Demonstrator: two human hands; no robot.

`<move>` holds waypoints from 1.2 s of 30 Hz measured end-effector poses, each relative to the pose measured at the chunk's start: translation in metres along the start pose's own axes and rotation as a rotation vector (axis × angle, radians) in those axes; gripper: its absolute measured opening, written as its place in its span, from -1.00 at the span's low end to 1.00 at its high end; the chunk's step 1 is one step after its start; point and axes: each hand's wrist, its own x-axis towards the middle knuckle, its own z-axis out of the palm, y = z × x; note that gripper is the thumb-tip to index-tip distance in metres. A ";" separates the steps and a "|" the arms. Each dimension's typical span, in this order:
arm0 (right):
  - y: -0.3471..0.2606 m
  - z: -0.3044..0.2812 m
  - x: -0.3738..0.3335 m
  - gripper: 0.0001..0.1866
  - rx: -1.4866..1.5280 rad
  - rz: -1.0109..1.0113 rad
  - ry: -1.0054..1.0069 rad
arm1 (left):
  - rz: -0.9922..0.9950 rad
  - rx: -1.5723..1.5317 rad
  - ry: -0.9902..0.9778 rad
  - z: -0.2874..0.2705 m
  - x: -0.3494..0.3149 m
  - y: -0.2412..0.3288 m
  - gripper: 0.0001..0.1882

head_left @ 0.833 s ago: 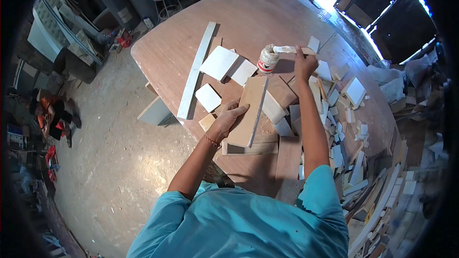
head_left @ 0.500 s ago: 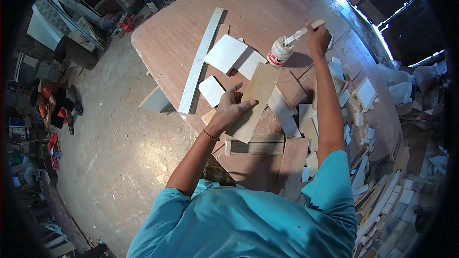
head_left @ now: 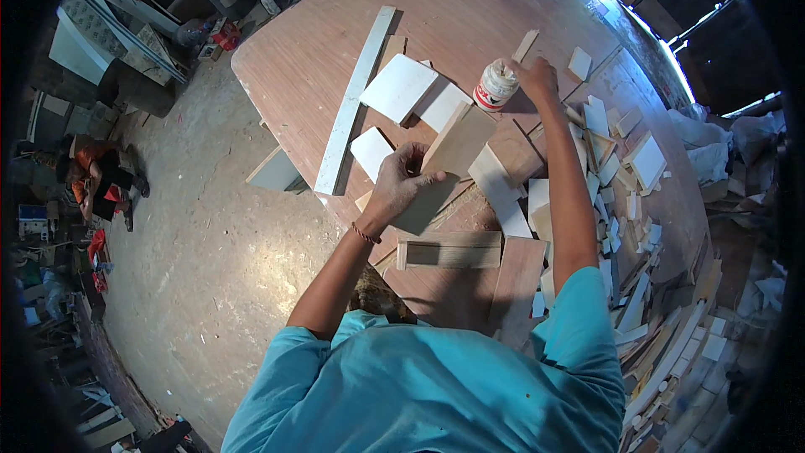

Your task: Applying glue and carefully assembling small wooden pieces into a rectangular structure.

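My left hand (head_left: pixel 401 189) grips a light wooden board (head_left: pixel 461 144) by its lower left part, thumb across its face. The board is tilted above the table. My right hand (head_left: pixel 538 80) is closed on a flat wooden stick (head_left: pixel 526 46), which rises above the fingers. The fingertips are at the mouth of a white jar (head_left: pixel 495 89) with a red band and a crusted rim. Whether the stick's lower end is inside the jar is hidden. Below the board lies a stack of thin wooden strips (head_left: pixel 450 252).
A long pale batten (head_left: pixel 356 101) and white-faced panels (head_left: pixel 399 89) lie left of the jar on the large wooden table (head_left: pixel 453 0). Offcuts (head_left: pixel 644 164) crowd its right side. Far left on the floor, another person (head_left: pixel 99 176) bends down.
The board in my left hand has tipped, so its long edge now shows. My right hand has come left and down to the jar's mouth, and the stick now stands steeper.
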 end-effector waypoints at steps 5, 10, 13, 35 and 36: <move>-0.027 -0.067 -0.100 -0.44 0.325 -0.377 -0.221 | 0.206 0.701 -0.082 -0.008 -0.003 0.008 -0.66; -0.032 -0.055 -0.195 -0.49 -0.068 -0.768 -0.297 | 0.320 0.891 -0.237 0.013 -0.018 0.011 -0.66; -0.033 -0.053 -0.221 -0.64 -0.202 -0.651 -0.401 | 0.416 1.019 -0.249 0.022 -0.027 0.000 -0.60; 0.038 0.031 -0.287 -0.73 -0.045 -0.503 -0.315 | -0.270 -0.003 0.154 -0.057 -0.114 -0.142 -0.59; 0.038 0.032 -0.286 -0.74 -0.052 -0.500 -0.317 | -0.273 -0.010 0.164 -0.058 -0.115 -0.151 -0.59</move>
